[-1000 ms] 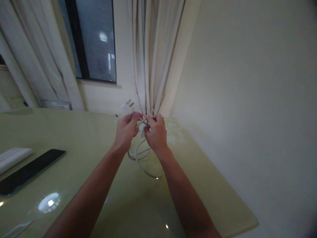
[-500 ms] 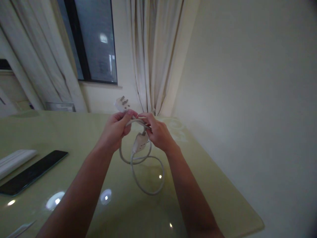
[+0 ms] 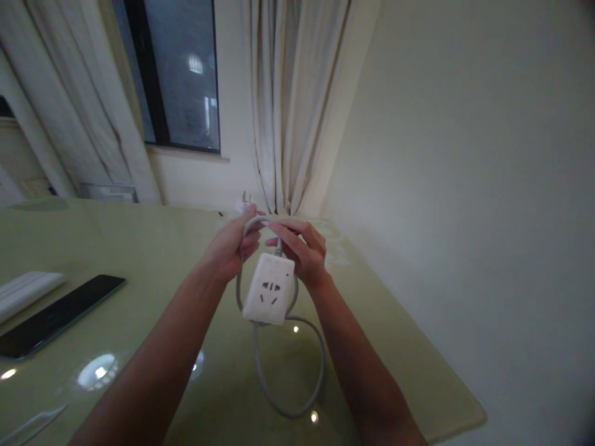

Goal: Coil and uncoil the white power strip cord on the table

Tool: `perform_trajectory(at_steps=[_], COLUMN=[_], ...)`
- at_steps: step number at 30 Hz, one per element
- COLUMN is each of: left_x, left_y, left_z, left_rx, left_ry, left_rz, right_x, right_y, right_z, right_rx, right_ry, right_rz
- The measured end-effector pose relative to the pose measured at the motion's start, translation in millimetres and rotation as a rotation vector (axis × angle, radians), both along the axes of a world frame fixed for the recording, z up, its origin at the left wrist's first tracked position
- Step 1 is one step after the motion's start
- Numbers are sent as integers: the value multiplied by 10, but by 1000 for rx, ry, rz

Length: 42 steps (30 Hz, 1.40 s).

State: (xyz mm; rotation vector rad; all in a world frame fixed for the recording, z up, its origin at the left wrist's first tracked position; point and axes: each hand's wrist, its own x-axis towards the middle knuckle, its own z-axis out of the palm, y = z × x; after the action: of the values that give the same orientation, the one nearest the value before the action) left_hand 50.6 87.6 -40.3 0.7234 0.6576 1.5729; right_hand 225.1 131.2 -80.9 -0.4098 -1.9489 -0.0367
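Both hands hold a white extension socket and its cord above a glossy green table [image 3: 139, 248]. My left hand [image 3: 229, 248] is closed round the white cord [image 3: 288, 371] just below the plug [image 3: 245, 203], whose prongs stick up behind its fingers. My right hand [image 3: 304, 251] pinches the cord where it enters the square socket block [image 3: 268, 288]. The block hangs between my wrists with its socket face turned toward me. A long loop of cord droops down to the tabletop.
A dark phone [image 3: 56, 316] and a white flat object [image 3: 25, 291] lie on the table at the left. Cream curtains [image 3: 288, 105] and a dark window [image 3: 179, 74] stand behind the table. A plain wall [image 3: 465, 186] runs along its right edge.
The socket block has swung up and turned its face toward me. The cord loop has lengthened and dropped lower. Both hands stayed close together on the cord.
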Motion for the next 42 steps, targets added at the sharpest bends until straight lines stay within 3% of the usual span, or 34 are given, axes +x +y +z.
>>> perform_trajectory(at_steps=[6, 12, 16, 22, 28, 31, 35, 42], left_x=[258, 349, 270, 54, -632, -865, -807, -567], left_y=[26, 96, 141, 238, 386, 426, 434, 341], left_z=[-51, -208, -290, -273, -308, -343, -351, -270], left_rx=[-51, 41, 79, -5, -167, -215, -194, -82], left_ry=[-120, -162, -164, -238, -442, -474, -481, -357], left_rz=[-59, 109, 197, 316, 547, 566, 550, 446], right_x=[48, -182, -334, -403, -12, 254, 356, 186], right_y=[115, 170, 115, 140, 491, 615, 631, 550], right_z=[-33, -70, -139, -202, -148, -92, -61, -20], right_rx=[-80, -345, -456, -591, -769, -805, -882, -1027], right_ry=[366, 559, 586, 762, 1232, 1446, 1521, 1426], right_rz=[32, 90, 128, 179, 95, 90, 148, 197])
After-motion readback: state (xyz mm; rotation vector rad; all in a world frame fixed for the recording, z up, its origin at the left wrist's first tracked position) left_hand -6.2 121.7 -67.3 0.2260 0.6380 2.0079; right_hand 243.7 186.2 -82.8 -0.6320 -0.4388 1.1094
